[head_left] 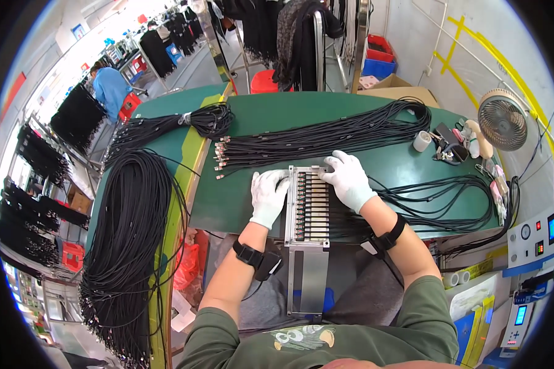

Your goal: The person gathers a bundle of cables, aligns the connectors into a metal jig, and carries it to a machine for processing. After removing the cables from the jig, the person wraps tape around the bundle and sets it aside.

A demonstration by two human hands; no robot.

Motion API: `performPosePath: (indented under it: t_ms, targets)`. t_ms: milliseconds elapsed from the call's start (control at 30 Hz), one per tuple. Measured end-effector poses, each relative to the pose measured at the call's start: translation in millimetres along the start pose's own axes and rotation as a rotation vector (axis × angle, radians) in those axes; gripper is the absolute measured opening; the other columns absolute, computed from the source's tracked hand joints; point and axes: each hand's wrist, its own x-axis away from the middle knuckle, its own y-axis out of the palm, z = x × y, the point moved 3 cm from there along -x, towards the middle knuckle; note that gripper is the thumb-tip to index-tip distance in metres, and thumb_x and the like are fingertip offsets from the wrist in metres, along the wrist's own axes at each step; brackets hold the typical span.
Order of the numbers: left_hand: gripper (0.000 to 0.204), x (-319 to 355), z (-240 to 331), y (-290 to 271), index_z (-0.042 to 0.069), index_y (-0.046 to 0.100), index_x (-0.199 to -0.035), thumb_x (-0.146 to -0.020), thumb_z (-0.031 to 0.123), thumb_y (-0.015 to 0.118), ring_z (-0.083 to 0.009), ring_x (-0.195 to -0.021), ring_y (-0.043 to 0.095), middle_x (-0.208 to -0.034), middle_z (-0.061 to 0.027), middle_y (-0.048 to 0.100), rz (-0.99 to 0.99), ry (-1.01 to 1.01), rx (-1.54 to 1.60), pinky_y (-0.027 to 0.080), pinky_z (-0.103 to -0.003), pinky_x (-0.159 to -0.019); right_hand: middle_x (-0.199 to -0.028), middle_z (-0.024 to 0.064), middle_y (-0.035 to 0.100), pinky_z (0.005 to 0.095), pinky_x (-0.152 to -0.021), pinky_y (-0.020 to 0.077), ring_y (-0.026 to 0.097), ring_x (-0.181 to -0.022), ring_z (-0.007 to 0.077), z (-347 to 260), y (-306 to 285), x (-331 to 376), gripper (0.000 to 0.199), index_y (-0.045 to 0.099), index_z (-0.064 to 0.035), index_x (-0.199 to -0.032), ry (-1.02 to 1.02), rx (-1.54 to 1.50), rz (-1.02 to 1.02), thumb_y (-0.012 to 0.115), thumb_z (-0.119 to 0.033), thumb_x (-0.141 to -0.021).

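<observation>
A silvery metal fixture (308,249) stands upright in front of me at the table's near edge. Its top carries a row of several cable connectors (314,212) in narrow slots. Black cables run off its right side, under my right forearm. White gloves cover both hands. My left hand (269,195) has its fingers bent against the fixture's far left side, gripping it. At the far right corner, my right hand (349,179) is closed, thumb and fingers together at the last slots. Whatever lies between those fingertips is too small to make out.
A bundle of black cables (326,135) with metal ends lies across the green table (277,104). More cables (138,215) hang over the left side. To the right are a looped cable bundle (455,190), a white roll (421,141), tools and a fan (502,120). Behind left, a person (109,89) sits.
</observation>
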Motion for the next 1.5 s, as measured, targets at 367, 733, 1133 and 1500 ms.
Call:
performPosePath:
  t_ms: [367,733,1133,1500]
  targets:
    - [0.047,54.9,-12.6,-45.3,0.015,0.062,-0.132,-0.090,0.037,0.062,-0.0347,-0.132,0.047,-0.141,-0.0162,0.054,-0.170,0.286,-0.355,0.028,-0.055,-0.116,-0.140,0.0197,0.052,0.0544,-0.108,0.0387,0.047,-0.132,0.0401,-118.4,-95.8,78.7,0.044,0.063,-0.0171,-0.126,-0.293,-0.404,-0.155,0.058,-0.014,-0.082]
    - [0.051,60.4,-20.9,-41.4,0.017,0.060,-0.135,-0.089,0.039,0.062,-0.0355,-0.133,0.045,-0.144,-0.0159,0.051,-0.188,0.259,-0.419,0.027,-0.054,-0.117,-0.133,0.0174,0.057,0.0516,-0.102,0.0460,0.054,-0.123,0.0349,-162.8,-113.9,109.9,0.058,0.054,-0.0157,-0.137,-0.489,-0.473,0.040,0.067,-0.018,-0.080]
    - [0.043,65.5,-5.6,-48.5,0.013,0.067,-0.124,-0.087,0.036,0.064,-0.0347,-0.130,0.049,-0.135,-0.0158,0.058,-0.066,0.247,-0.284,0.028,-0.054,-0.117,-0.115,0.0134,0.066,0.0326,-0.092,0.0502,0.065,-0.105,0.0222,-26.8,-0.8,32.4,0.048,0.055,-0.0016,-0.136,0.776,-1.183,0.065,0.067,-0.008,-0.090]
    - [0.044,56.8,-0.9,-65.0,0.008,0.069,-0.118,-0.082,0.032,0.069,-0.0375,-0.126,0.050,-0.133,-0.0178,0.058,-0.118,0.253,-0.091,0.029,-0.058,-0.115,-0.116,0.0121,0.062,0.0446,-0.096,0.0469,0.058,-0.113,0.0316,-84.7,-18.7,12.5,0.042,0.064,-0.0069,-0.118,0.217,-0.080,-0.001,0.073,-0.025,-0.081]
